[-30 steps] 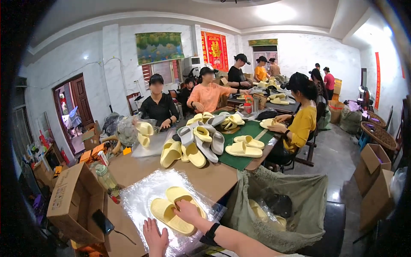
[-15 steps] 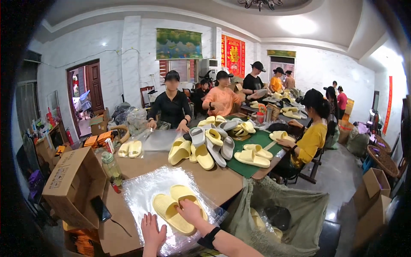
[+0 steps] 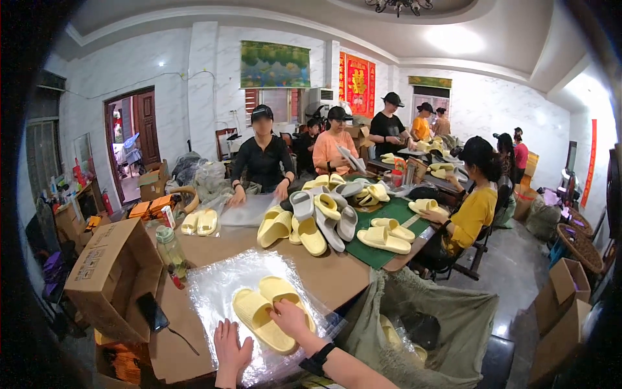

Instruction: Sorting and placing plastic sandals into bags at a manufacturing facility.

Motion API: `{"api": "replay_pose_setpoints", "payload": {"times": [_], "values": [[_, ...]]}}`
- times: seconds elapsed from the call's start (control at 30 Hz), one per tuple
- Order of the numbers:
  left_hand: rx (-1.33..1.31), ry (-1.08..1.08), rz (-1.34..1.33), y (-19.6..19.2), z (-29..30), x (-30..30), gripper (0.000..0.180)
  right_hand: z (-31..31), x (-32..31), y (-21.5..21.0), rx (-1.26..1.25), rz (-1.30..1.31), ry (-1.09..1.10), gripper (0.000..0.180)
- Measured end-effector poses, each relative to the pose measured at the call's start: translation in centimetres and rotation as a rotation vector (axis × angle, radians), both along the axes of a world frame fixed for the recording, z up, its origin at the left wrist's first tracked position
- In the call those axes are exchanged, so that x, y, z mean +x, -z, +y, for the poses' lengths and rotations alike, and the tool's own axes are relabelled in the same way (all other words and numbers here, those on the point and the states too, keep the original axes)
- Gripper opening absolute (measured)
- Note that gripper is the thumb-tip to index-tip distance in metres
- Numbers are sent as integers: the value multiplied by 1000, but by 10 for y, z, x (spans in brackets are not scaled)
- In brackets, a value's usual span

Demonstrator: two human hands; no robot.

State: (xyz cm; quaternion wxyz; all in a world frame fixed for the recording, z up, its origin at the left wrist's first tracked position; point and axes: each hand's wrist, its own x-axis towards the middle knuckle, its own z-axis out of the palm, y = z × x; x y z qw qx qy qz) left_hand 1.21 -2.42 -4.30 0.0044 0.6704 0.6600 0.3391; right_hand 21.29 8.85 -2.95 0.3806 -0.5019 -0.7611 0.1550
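A pair of pale yellow slippers (image 3: 267, 323) lies side by side on a stack of clear plastic bags (image 3: 210, 285) at the near part of the table. My right hand (image 3: 289, 318) is closed on the slippers, its fingers over their inner edges where the two meet. To their left my left hand (image 3: 232, 347) rests flat on the bags, fingers out and holding nothing. A dark band circles my right wrist.
Yellow and grey slippers (image 3: 313, 238) are heaped mid-table, beside a green mat (image 3: 364, 255). An open carton (image 3: 107, 272), a phone (image 3: 153, 313) and a bottle (image 3: 170, 246) stand or lie at left. A sack (image 3: 447, 305) hangs open at right. Co-workers sit around.
My hands and the slippers stay nearly in place; the view has shifted slightly. Across the table, a person in orange now holds up a grey slipper, and the one in black has moved their hands.
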Motion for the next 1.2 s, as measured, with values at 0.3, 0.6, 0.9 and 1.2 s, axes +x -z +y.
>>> {"api": "replay_pose_setpoints", "payload": {"times": [0.3, 0.6, 0.9, 1.2], "values": [[-283, 28, 8, -25, -3, -1, 100, 3, 36, -7, 156, 634, 6, 11], [-421, 131, 268, -32, 0, -19, 133, -90, 100, -17, 8, 886, -158, 27], [-221, 326, 184, -30, 0, 12, 83, -109, 146, -18, -25, 949, -120, 39], [-10, 315, 219, -26, 5, 16, 38, -111, 144, -11, -2, 687, -99, 26]]}}
